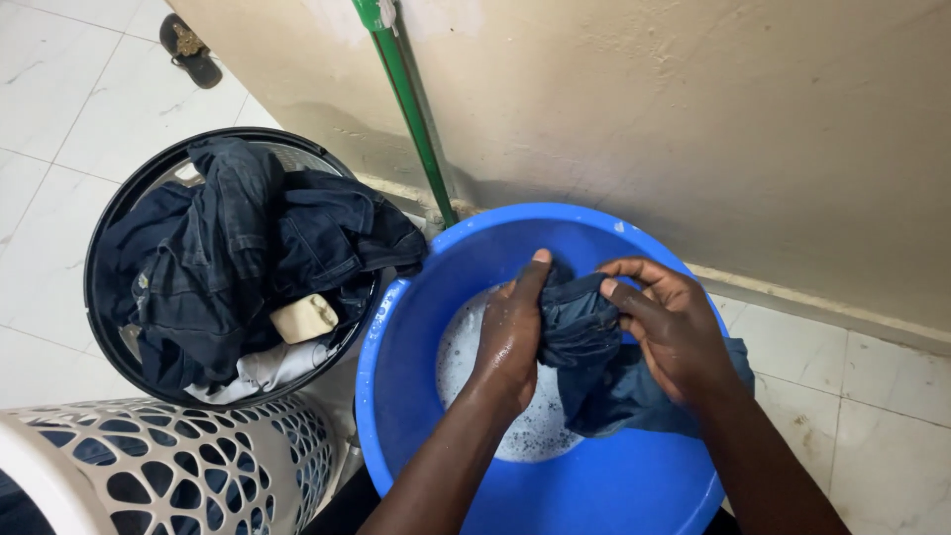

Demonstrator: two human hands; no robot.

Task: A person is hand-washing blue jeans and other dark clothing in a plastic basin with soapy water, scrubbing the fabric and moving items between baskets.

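Both your hands, left (pixel 510 332) and right (pixel 674 322), clench wet jeans (pixel 584 347) over the blue basin (pixel 416 396); a black laundry bucket (pixel 109 218) sits at nine o'clock

Your left hand (pixel 510 332) and right hand (pixel 674 327) both grip a dark blue garment (pixel 594 367) over soapy water in the blue basin (pixel 396 396); a black basket (pixel 109 223) of dark clothes sits just beside it; a soap bar (pixel 305 318) lies on top.
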